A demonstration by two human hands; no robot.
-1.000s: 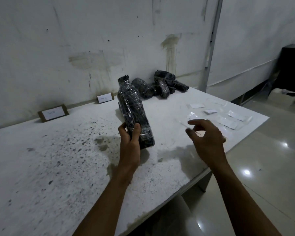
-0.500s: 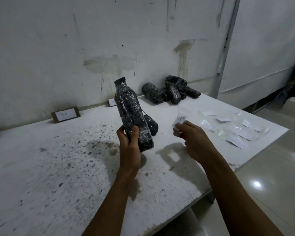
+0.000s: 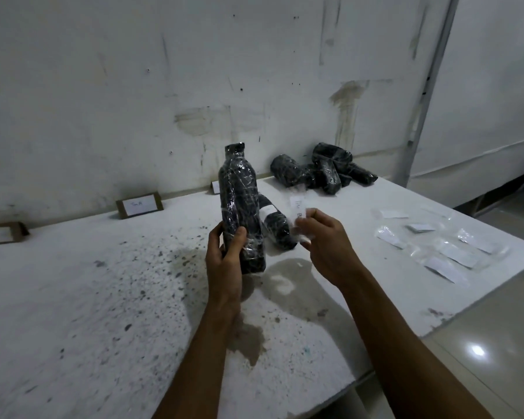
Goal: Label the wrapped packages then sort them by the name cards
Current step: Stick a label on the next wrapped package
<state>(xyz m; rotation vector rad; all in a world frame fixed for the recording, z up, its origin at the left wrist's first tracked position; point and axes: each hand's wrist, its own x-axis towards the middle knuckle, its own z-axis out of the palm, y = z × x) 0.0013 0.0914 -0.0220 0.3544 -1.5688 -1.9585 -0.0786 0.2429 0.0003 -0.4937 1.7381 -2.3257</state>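
A white table point(image 3: 73, 297), speckled with dark spots, ran along a stained white wall point(image 3: 133, 86). Above its middle the left hand point(image 3: 226, 258) held a bottle-shaped wrapped package point(image 3: 239, 204) upright, fingers and thumb curled round its lower half; the package was black under clear, glinting film. Just behind it, on the table, a second wrapped package point(image 3: 276, 226) lay on its side with a white label on it. At the far right of the table, against the wall, a heap of more wrapped packages point(image 3: 324, 172) lay touching one another.

The right hand point(image 3: 324, 246) hovered just right of the held package, its grip narrow: fingertips pinched a small white label point(image 3: 298, 208) in a clear sleeve, blurred, with dark writing that could not be read. Along the far edge stood brown-backed name cards: one at far left point(image 3: 2, 233), one further right point(image 3: 139, 205), and a third point(image 3: 216, 187) partly hidden behind the held package. To the right, near the table's edge, loose labels point(image 3: 445, 252) in clear sleeves lay scattered.
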